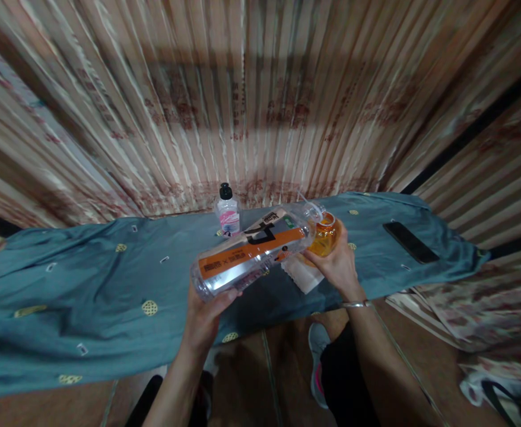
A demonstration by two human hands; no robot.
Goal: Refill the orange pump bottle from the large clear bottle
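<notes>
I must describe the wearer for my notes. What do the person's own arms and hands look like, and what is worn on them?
Both forearms are bare, with no sleeves in view and no gloves. The right hand has a thin silver bangle at the wrist. The left hand wears nothing visible: no watch, no ring that can be made out.

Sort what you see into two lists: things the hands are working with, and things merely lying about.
In use:
left hand tipping a big clear bottle
right hand holding a small amber jar

Lying about on the blue cloth:
small black-capped bottle
black phone
white folded paper
</notes>
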